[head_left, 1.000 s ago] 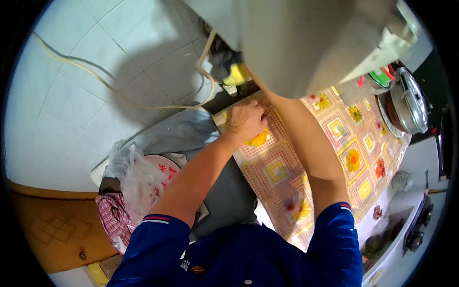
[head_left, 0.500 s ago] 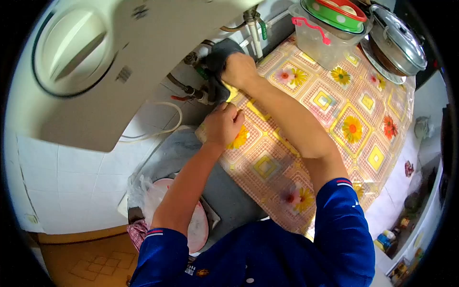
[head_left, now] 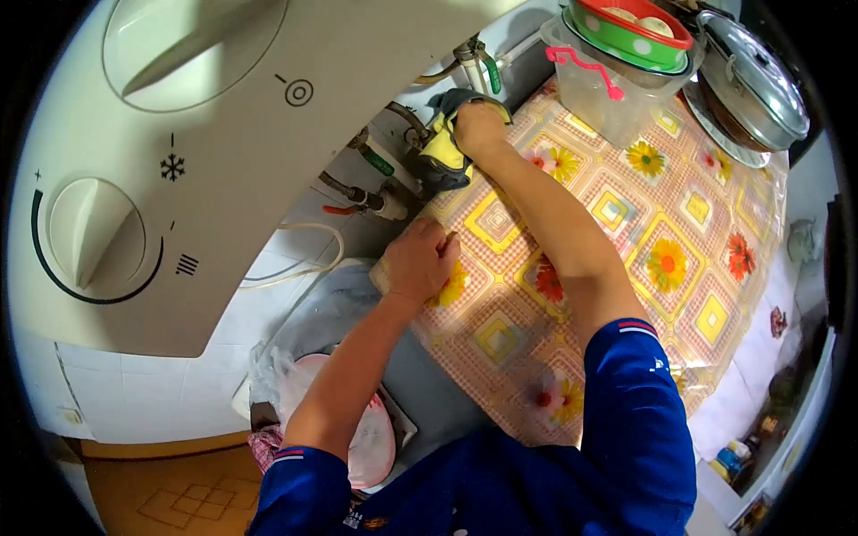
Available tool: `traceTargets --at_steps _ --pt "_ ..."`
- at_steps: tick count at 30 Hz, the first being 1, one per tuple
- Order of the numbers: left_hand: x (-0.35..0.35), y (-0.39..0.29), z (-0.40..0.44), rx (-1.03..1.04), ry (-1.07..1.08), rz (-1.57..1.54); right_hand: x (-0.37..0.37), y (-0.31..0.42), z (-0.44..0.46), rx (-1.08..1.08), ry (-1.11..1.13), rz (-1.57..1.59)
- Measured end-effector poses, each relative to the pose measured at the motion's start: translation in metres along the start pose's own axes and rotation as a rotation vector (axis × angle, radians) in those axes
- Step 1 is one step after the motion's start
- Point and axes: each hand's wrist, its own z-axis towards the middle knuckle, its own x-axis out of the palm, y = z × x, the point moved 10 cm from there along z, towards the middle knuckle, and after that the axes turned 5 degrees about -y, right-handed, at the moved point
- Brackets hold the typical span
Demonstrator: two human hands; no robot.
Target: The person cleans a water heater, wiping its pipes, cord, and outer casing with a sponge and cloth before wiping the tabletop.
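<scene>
- Presently gripping a grey-and-yellow cloth (head_left: 444, 147) in the right hand (head_left: 481, 127), fingers curled down over it, folds bunched out to either side.
- Located cloth along the wall-side edge of the flowered bench cover (head_left: 500, 339), just beside wall pipes (head_left: 475, 75); cannot tell whether touching them.
- Observed left hand (head_left: 418, 261) resting at the near corner of the same edge, apart from the cloth, fingers bent inward; cannot tell whether pressed together or pinching the cover.
- Noted red valve handle (head_left: 339, 211) near the left hand, green valve handle (head_left: 492, 75) beyond the right.
- Noted appliance panel (head_left: 255, 147) with two dials at upper left.
- Recorded at far end of cover: clear tub (head_left: 590, 103) with dotted green bowl (head_left: 626, 37) in its top; lidded pot (head_left: 751, 80) beside it, on a plate (head_left: 726, 141).
- Recorded at lower left: pink-rimmed basin (head_left: 390, 439), plastic bag (head_left: 290, 380) against it.
</scene>
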Motion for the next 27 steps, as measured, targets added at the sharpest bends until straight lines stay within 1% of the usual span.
traceTargets --at_steps 2,3,4,6,7,8,10,11,12,14,15,17,18,20,21,22,24,25,26,27 --pt "0.000 0.000 -0.001 -0.015 0.020 0.012 0.019 0.006 0.004 -0.100 0.091 -0.065" --pt "-0.002 -0.002 0.000 -0.002 0.004 0.000 0.024 0.003 0.008 -0.107 0.112 0.046" --pt "-0.004 -0.003 0.001 0.011 -0.012 -0.014 0.025 -0.004 0.014 -0.109 0.109 0.044" --pt "-0.004 -0.004 0.002 0.025 -0.038 -0.014 0.051 -0.006 0.010 -0.147 0.418 0.334" --pt "-0.005 -0.005 0.000 0.040 -0.056 -0.009 0.015 -0.004 0.003 0.007 0.407 0.246" --pt "-0.004 -0.004 0.000 0.037 -0.057 -0.011 0.013 -0.002 0.004 0.089 0.325 0.845" --pt "-0.002 -0.002 -0.001 0.027 -0.054 -0.003 0.017 -0.010 0.013 0.247 0.228 1.093" --pt "-0.002 -0.002 -0.002 0.028 -0.054 -0.006 0.019 -0.011 0.013 0.206 0.231 0.876" --pt "-0.002 -0.003 -0.001 0.041 -0.037 0.012 0.023 0.002 0.008 0.047 0.301 0.467" --pt "-0.002 -0.003 0.000 0.052 -0.024 0.031 0.030 0.018 0.001 -0.131 0.456 0.273" --pt "-0.001 -0.002 0.000 0.033 -0.017 0.032 0.037 0.012 0.007 -0.132 0.456 0.272" --pt "-0.002 -0.001 0.001 0.011 -0.016 0.035 0.057 0.007 0.024 -0.296 0.475 0.206" --pt "-0.005 -0.004 0.001 0.016 -0.022 0.004 0.060 0.017 0.026 -0.499 0.515 -0.143" --pt "-0.007 -0.004 0.001 0.013 -0.028 -0.026 0.030 0.011 0.044 -0.219 0.221 0.267" --pt "-0.007 -0.004 0.001 0.016 -0.023 -0.036 0.029 0.006 0.046 -0.157 0.190 0.335" --pt "-0.006 -0.004 0.002 0.022 -0.019 -0.045 0.034 0.010 0.042 -0.160 0.192 0.336" --pt "-0.005 -0.003 0.002 0.027 -0.029 -0.047 0.050 0.038 0.019 -0.352 0.355 0.317" --pt "-0.006 -0.003 0.001 0.032 -0.038 -0.053 0.047 0.037 0.016 -0.336 0.404 0.334" --pt "-0.004 -0.001 0.000 0.029 -0.035 -0.054 0.042 0.040 0.016 -0.334 0.408 0.334" --pt "-0.002 0.000 -0.001 0.019 -0.030 -0.032 0.040 0.042 0.015 -0.368 0.420 0.219"
